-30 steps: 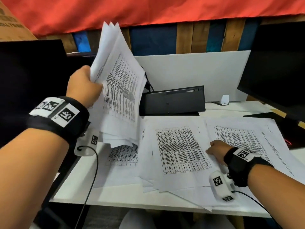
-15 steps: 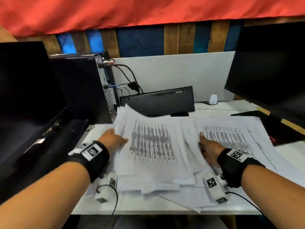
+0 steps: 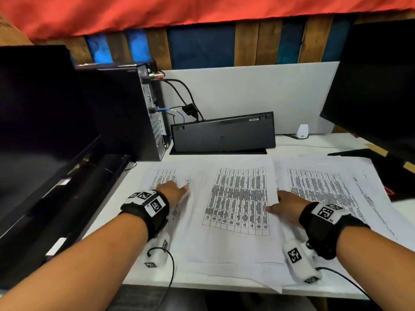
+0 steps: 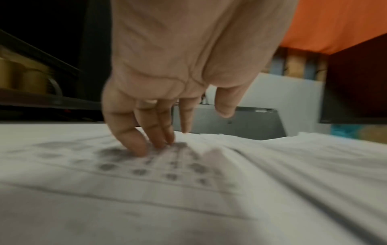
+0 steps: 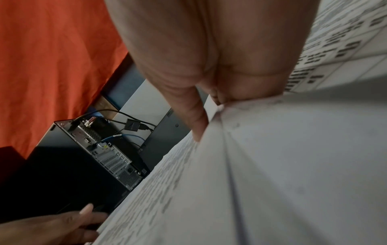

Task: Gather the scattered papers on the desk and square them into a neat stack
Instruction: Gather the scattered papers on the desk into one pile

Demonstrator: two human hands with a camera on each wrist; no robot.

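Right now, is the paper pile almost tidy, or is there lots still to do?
Lots still to do. Nothing is squared yet: the papers lie spread flat across the desk, overlapping, edges crooked. In hand: the left hand presses its fingers on the left sheets, and the right hand rests at the middle sheet's edge. Left: pull everything together and line up the edges.

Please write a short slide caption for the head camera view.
Both hands, left hand and right hand, press on printed papers spread across the white desk.
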